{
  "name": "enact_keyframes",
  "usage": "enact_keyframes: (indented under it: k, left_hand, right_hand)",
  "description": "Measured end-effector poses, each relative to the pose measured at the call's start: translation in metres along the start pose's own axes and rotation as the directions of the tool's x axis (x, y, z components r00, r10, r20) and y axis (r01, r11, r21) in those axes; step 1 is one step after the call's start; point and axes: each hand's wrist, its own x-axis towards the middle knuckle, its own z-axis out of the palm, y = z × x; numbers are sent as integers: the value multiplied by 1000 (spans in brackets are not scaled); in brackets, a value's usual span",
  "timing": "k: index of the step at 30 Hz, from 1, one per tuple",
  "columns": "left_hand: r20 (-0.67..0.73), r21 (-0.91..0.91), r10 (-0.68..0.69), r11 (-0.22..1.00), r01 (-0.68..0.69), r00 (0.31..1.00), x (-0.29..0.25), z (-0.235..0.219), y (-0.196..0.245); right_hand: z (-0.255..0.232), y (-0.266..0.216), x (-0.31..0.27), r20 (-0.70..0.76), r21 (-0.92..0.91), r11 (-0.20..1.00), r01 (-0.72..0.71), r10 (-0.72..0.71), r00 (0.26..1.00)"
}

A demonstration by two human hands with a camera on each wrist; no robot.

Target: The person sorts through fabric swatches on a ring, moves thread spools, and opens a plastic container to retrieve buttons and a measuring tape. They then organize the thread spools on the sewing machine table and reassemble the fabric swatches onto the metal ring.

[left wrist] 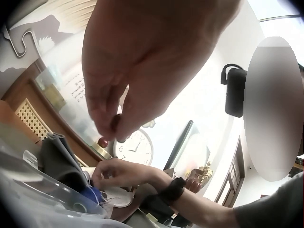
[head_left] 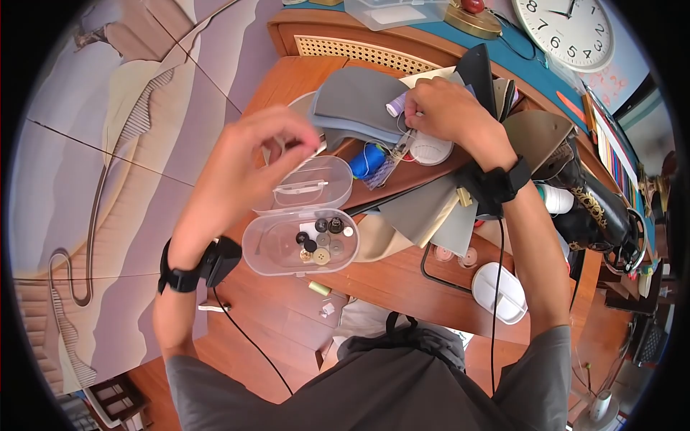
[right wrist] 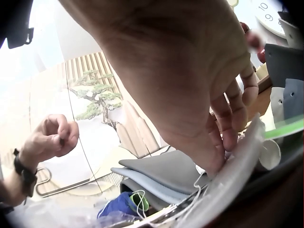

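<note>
My left hand is raised over the clear plastic case, pinching a small dark button-like piece between thumb and fingertips. In the case's lower half lie several black, grey and beige buttons. Over the pile at the back, my right hand points down with bent fingers beside a purple thread spool and a white round container. Its fingertips are right at a whitish rim in the right wrist view; I cannot tell whether they grip anything. A blue thread spool lies between the hands.
Grey leather-like sheets are stacked at the back. A black sewing machine stands on the right. On the near table edge sits a white oval box. A wall clock and a blue shelf are behind.
</note>
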Motion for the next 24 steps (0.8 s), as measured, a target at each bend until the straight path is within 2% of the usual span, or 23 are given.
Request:
enact_keyframes:
  k: [1, 3, 5, 6, 8, 9, 11, 12, 14, 17, 21, 23, 24]
  left_hand:
    - [0, 0, 0, 1000, 0, 1000, -8, -3, 5]
    - [170, 50, -74, 997, 66, 983, -27, -9, 14]
    - [215, 28, -112, 994, 108, 970, -45, -10, 17]
    - [257, 9, -144, 989, 147, 956, -51, -9, 18]
    - [270, 16, -137, 990, 137, 953, -59, -3, 14]
    - [272, 50, -137, 991, 128, 953, -64, 3, 10]
    - [277, 105, -158, 985, 133, 948, -69, 12, 7]
    - [275, 104, -159, 985, 135, 948, -72, 17, 1]
    - [340, 100, -72, 994, 41, 938, -74, 26, -11]
    - [383, 140, -89, 989, 37, 919, -73, 29, -9]
    - [367, 197, -115, 979, 44, 923, -77, 30, -8]
    - [253, 209, -67, 978, 13, 965, -81, 31, -7]
    - [252, 209, -68, 978, 14, 965, -82, 30, -5]
  right_hand:
    - [-2, 0, 1, 26, 13, 1000, -17, 16, 1000]
    - [-6, -1, -1, 54, 27, 999, -35, 34, 998]
    - [-8, -1, -3, 106, 136, 990, -24, 10, 994]
    - [-5, 1, -4, 106, 135, 990, -26, 12, 994]
    - [0, 2, -4, -17, 145, 989, 5, -2, 1000]
    - [1, 2, -3, -16, 145, 989, 8, -5, 1000]
    - [-5, -2, -2, 4, 104, 992, -71, 71, 998]
    - [-6, -4, -2, 5, 103, 992, -68, 68, 998]
    - [-9, -6, -3, -16, -13, 999, -43, 43, 999]
    - [-15, -15, -3, 45, -79, 996, -48, 52, 998]
    - [-8, -18, -2, 18, -148, 987, -56, 60, 998]
    - [-7, -18, -4, 31, -140, 990, -32, 36, 999]
    - [-7, -17, -4, 32, -140, 990, -30, 35, 999]
